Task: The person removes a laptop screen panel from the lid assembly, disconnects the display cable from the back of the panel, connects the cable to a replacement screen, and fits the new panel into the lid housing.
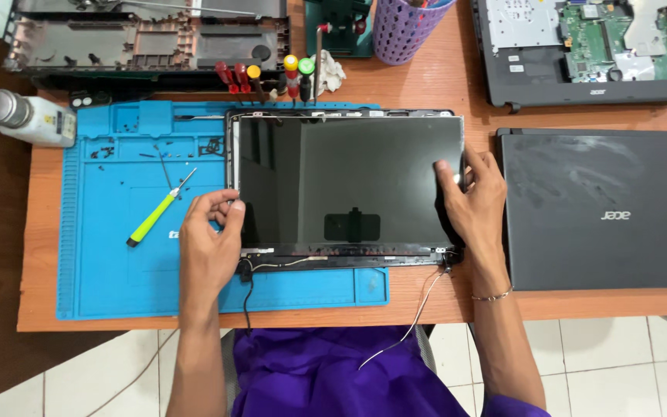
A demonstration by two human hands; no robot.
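Observation:
A dark laptop screen panel (pixel 349 181) lies in its black lid frame (pixel 333 261) on a blue work mat (pixel 110 262). My left hand (pixel 208 239) pinches the panel's left edge near its lower corner. My right hand (pixel 472 205) grips the panel's right edge, thumb on the glass. Thin cables (pixel 418 309) trail from the frame's lower edge over the table's front. A yellow-green screwdriver (pixel 156 212) lies on the mat left of my left hand.
A closed black laptop (pixel 604 208) lies to the right. An opened laptop base with a green board (pixel 588 46) sits at back right, an empty chassis (pixel 148 38) at back left. A white bottle (pixel 28 117), several screwdrivers (pixel 272 77) and a purple basket (pixel 407 27) stand behind.

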